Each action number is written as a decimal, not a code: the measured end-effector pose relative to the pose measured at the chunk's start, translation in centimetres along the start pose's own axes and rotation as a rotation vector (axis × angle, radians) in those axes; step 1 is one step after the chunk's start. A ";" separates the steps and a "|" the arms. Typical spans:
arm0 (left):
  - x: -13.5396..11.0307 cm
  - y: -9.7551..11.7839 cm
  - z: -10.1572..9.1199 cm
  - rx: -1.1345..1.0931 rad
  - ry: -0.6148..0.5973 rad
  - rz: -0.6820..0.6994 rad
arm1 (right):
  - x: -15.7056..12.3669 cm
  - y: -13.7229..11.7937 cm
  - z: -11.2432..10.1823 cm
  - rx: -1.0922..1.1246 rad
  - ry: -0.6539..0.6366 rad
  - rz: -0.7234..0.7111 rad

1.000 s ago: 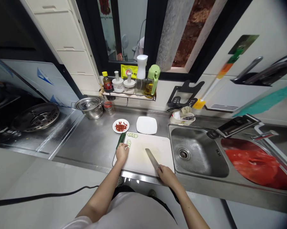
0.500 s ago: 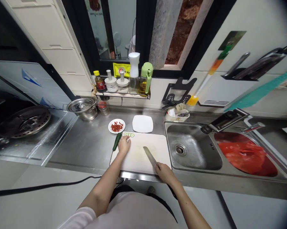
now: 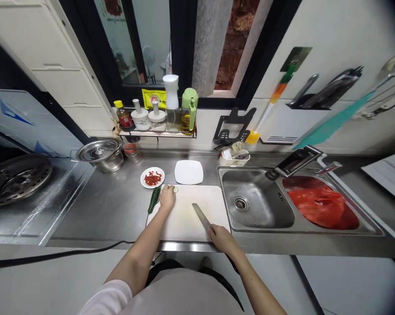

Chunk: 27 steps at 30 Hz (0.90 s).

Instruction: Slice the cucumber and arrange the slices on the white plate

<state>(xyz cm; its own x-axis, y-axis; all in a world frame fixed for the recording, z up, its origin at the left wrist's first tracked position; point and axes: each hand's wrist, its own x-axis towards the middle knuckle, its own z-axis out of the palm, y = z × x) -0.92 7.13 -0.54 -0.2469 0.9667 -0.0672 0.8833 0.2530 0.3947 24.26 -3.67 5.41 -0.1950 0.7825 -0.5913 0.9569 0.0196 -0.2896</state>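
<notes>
On the white cutting board (image 3: 184, 225), my left hand (image 3: 167, 197) is closed over a short row of cucumber slices at the upper left corner. One pale green cucumber slice (image 3: 175, 190) peeks out at the right of the fingers; the others are hidden beneath them. Just left of this hand, a dark green piece of cucumber (image 3: 154, 200) lies along the board's left edge. My right hand (image 3: 220, 236) grips the handle of a kitchen knife (image 3: 200, 215), whose blade points up and left, low over the middle of the board.
Behind the board are a white plate of small red pieces (image 3: 152, 178) and a bare white square plate (image 3: 188, 172). A steel pot (image 3: 102, 155) stands left. To the right is the sink (image 3: 259, 205), with a red plastic bag (image 3: 317, 205) in its second basin. Seasoning bottles line a shelf (image 3: 158, 133).
My left hand has moved up onto the cucumber slices and now covers most of them. My right hand keeps the knife in nearly the same place. The view has shifted slightly right.
</notes>
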 end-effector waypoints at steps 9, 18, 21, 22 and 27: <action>-0.4 0.3 -0.6 -0.237 -0.104 -0.132 | 0.6 -1.3 -0.2 -0.021 0.058 -0.008; -3.1 0.4 0.8 -0.235 -0.221 -0.045 | 0.9 -3.9 -0.4 -0.077 0.071 -0.040; -2.9 0.3 1.1 -0.192 -0.204 -0.018 | 1.0 -4.4 -0.3 -0.092 0.067 -0.032; -2.8 0.2 1.1 -0.189 -0.209 -0.007 | 1.0 -4.5 -0.2 -0.096 0.066 -0.025; -2.5 -0.1 1.4 -0.184 -0.215 0.024 | 1.0 -4.9 -0.1 -0.103 0.071 -0.019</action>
<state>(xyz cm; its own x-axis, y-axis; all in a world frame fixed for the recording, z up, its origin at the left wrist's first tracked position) 0.13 4.76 -1.66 -0.1190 0.9633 -0.2405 0.7959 0.2373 0.5570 19.43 -2.91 6.28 -0.2008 0.8236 -0.5305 0.9710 0.0954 -0.2194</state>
